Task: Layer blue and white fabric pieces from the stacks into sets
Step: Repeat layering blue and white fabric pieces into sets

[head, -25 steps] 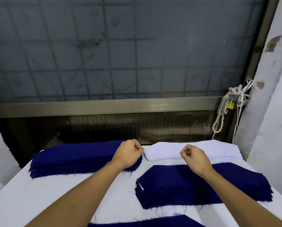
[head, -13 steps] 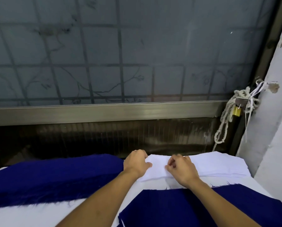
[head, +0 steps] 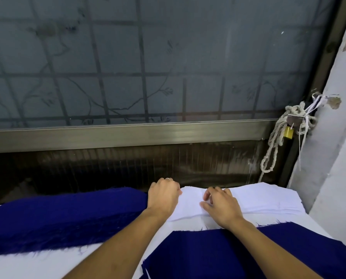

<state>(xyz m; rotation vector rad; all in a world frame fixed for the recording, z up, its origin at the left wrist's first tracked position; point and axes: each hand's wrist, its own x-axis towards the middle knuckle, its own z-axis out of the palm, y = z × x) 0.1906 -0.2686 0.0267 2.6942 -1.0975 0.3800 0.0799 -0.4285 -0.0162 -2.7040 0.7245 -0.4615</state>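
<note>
Fabric in three places on the white table: thick blue stack at far left, white stack beside it at far right, flat blue piece spread nearer. Left hand curled over the white stack's left end, fingertips hidden — cannot tell whether gripping. Right hand just beside it on top, thumb and bent fingers pinching the top white layer. Rope and brass padlock at the window frame.

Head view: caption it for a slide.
Left hand and right hand pinch the white stack at its end; blue stack beside, blue piece nearer.
</note>
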